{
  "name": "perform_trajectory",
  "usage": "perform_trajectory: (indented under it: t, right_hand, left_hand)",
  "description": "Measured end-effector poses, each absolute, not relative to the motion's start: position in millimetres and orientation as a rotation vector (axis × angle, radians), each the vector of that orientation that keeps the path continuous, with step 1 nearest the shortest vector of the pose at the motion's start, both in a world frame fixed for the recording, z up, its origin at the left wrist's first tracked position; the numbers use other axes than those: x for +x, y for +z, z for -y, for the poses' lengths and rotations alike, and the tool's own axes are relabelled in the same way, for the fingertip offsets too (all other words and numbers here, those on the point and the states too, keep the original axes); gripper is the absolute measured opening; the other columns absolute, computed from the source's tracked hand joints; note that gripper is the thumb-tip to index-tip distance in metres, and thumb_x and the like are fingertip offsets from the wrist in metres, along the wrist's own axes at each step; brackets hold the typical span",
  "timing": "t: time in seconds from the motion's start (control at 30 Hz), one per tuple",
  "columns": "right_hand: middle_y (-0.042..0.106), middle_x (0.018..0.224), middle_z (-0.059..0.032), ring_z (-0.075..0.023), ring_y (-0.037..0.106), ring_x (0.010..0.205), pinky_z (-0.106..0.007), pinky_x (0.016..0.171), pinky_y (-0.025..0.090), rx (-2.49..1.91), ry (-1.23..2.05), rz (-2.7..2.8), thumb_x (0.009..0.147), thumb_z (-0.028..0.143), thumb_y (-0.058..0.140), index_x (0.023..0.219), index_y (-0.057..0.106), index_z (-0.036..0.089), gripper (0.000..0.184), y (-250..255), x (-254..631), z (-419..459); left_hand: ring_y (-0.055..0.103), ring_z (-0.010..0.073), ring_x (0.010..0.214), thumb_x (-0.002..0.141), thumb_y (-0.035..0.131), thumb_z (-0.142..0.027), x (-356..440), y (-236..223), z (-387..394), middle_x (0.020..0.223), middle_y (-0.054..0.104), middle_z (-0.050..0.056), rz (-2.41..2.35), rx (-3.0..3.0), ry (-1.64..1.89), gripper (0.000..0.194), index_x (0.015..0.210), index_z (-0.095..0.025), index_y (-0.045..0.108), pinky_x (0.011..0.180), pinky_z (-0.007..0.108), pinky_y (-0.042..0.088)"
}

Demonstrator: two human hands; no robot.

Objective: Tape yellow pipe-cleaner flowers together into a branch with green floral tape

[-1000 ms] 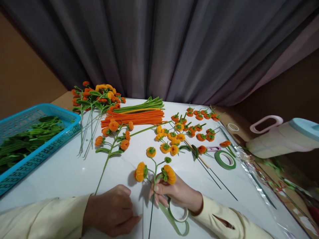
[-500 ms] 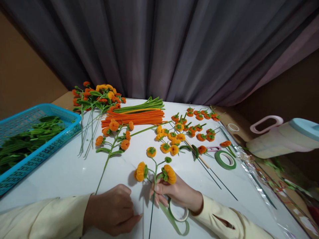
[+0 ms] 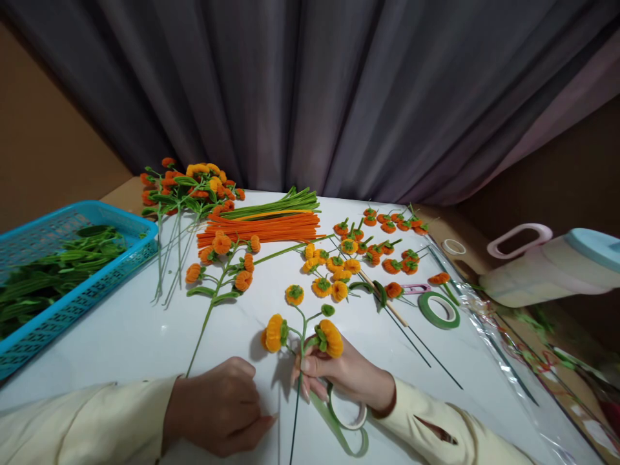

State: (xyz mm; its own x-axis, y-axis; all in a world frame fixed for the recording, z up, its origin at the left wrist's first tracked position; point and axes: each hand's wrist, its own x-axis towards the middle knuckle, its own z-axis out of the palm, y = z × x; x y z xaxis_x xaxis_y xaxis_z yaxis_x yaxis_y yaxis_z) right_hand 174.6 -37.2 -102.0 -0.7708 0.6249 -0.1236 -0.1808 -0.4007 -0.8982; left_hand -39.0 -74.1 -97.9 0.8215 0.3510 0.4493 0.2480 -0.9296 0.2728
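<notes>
My right hand (image 3: 341, 374) pinches the green stem of a flower stalk (image 3: 303, 329) between thumb and fingers. The stalk carries yellow-orange fuzzy pompom blooms and a small green bud, and its dark wire runs down toward the lower edge. Below that hand, a roll of green floral tape (image 3: 356, 420) lies with a loose strip looping from it. To the left, my left hand (image 3: 220, 410) is curled into a fist at the table's near side, a finger pointing right; whatever its palm may hold is hidden. Just beyond it lies an orange flower spray (image 3: 216, 284) with green leaves.
A blue basket (image 3: 82, 284) of green leaves stands left. Finished flowers (image 3: 194, 184), orange pipe cleaners (image 3: 261, 227) and green ones (image 3: 276, 205) lie at the back. Loose orange heads (image 3: 392, 266), yellow heads (image 3: 322, 287), another tape roll (image 3: 426, 316) and a pitcher (image 3: 542, 271) are right.
</notes>
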Motion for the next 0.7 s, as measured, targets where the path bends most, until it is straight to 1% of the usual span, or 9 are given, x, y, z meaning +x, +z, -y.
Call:
perform_trajectory:
  t: [0.07, 0.13, 0.2, 0.27, 0.37, 0.57, 0.63, 0.7]
  right_hand:
    - [0.048, 0.041, 0.0053, -0.0074, 0.045, 0.040, -0.020, 0.048, 0.042, -0.647, 2.181, 1.318, 0.075, 0.049, 0.069, 0.063, 0.067, 0.013, 0.038, -102.0, 175.1, 38.3]
    - [0.045, 0.039, 0.0059, -0.0084, 0.047, 0.042, -0.024, 0.057, 0.046, -0.670, 2.161, 1.284, 0.075, 0.047, 0.071, 0.058, 0.064, 0.014, 0.038, -101.2, 175.0, 39.9]
    - [0.044, 0.037, 0.0063, -0.0085, 0.047, 0.042, -0.025, 0.061, 0.047, -0.700, 2.137, 1.242, 0.073, 0.045, 0.073, 0.053, 0.061, 0.015, 0.038, -99.8, 174.0, 41.7]
    - [0.044, 0.037, 0.0064, -0.0073, 0.044, 0.040, -0.022, 0.052, 0.044, -0.740, 2.118, 1.219, 0.071, 0.043, 0.074, 0.053, 0.061, 0.014, 0.037, -98.0, 172.5, 43.1]
    - [0.048, 0.039, 0.0047, -0.0059, 0.040, 0.036, -0.018, 0.040, 0.032, -0.789, 2.093, 1.227, 0.070, 0.043, 0.075, 0.055, 0.063, 0.013, 0.035, -95.9, 170.4, 44.3]
    - [0.059, 0.046, -0.0002, -0.0028, 0.038, 0.032, -0.016, 0.033, 0.023, -0.809, 2.055, 1.210, 0.071, 0.038, 0.075, 0.054, 0.063, 0.012, 0.034, -95.2, 169.7, 45.5]
    - [0.060, 0.047, -0.0003, -0.0026, 0.037, 0.031, -0.016, 0.031, 0.022, -0.806, 2.060, 1.192, 0.071, 0.038, 0.075, 0.056, 0.065, 0.011, 0.032, -96.2, 169.8, 45.8]
    - [0.061, 0.048, -0.0007, -0.0026, 0.037, 0.030, -0.016, 0.031, 0.022, -0.794, 2.068, 1.176, 0.070, 0.040, 0.075, 0.059, 0.067, 0.011, 0.032, -97.6, 169.6, 45.8]
  left_hand:
    - [0.033, 0.0114, 0.037, 0.090, 0.037, -0.014, -39.1, -97.5, 74.5, 0.039, 0.044, -0.001, -0.476, 2.806, 0.735, 0.045, 0.045, -0.019, 0.042, 0.049, 0.029, 0.033]
    - [0.035, 0.0116, 0.037, 0.090, 0.038, -0.015, -38.8, -97.0, 74.6, 0.039, 0.045, -0.002, -0.486, 2.813, 0.720, 0.045, 0.046, -0.019, 0.042, 0.050, 0.029, 0.035]
    - [0.035, 0.0119, 0.037, 0.090, 0.037, -0.015, -38.4, -96.1, 74.1, 0.039, 0.044, -0.002, -0.484, 2.812, 0.727, 0.045, 0.046, -0.020, 0.042, 0.050, 0.029, 0.035]
    - [0.035, 0.0122, 0.037, 0.090, 0.036, -0.014, -38.3, -95.2, 73.1, 0.039, 0.043, -0.001, -0.475, 2.798, 0.753, 0.045, 0.046, -0.020, 0.041, 0.049, 0.029, 0.035]
    - [0.034, 0.0125, 0.037, 0.091, 0.035, -0.017, -38.7, -94.7, 72.5, 0.038, 0.043, -0.001, -0.435, 2.766, 0.779, 0.045, 0.046, -0.020, 0.039, 0.048, 0.029, 0.035]
    - [0.035, 0.0104, 0.036, 0.088, 0.040, -0.018, -38.5, -97.5, 73.8, 0.040, 0.045, -0.002, -0.435, 2.693, 0.763, 0.040, 0.050, -0.021, 0.032, 0.052, 0.027, 0.035]
    - [0.034, 0.0103, 0.035, 0.088, 0.039, -0.017, -37.9, -93.7, 72.4, 0.038, 0.043, -0.003, -0.452, 2.651, 0.797, 0.039, 0.051, -0.021, 0.029, 0.050, 0.027, 0.033]
    - [0.031, 0.0110, 0.034, 0.087, 0.037, -0.016, -38.0, -83.2, 69.6, 0.036, 0.038, -0.004, -0.482, 2.607, 0.905, 0.037, 0.052, -0.021, 0.027, 0.045, 0.029, 0.028]
